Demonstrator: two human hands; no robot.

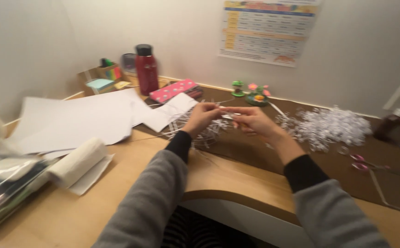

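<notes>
Nearest the curved front edge of the pale wooden tabletop (237, 177), two grey-sleeved arms reach forward and meet over the brown mat (250, 149) that covers its middle and right. The left hand (202, 117) and the right hand (254, 121) are both closed in a pinch on a thin white paper strip (223, 111) held between them, just above a loose tangle of white paper strips (204, 133) lying on the mat. The picture is blurred, so the fingertips' exact hold is hard to read. By the look of it, the strip is being curled or pulled straight; any further handling would call for a light, steady pinch, since paper this thin creases and tears easily.

Open room is limited. At the near left corner lie a rolled white cloth (78, 160) and a clear plastic bag (2, 188); beyond them, large white paper sheets (80, 121) spread toward the wall. To the right, pink-handled scissors (363, 163) lie near the right forearm, and farther back a heap of curled white paper pieces (328, 126) sits on the mat. Along the far edge stand a dark red bottle (146, 69), a pink patterned pencil case (173, 90) and small paper flowers (253, 92). The freest bare stretch is the mat between the arms and the front edge.
</notes>
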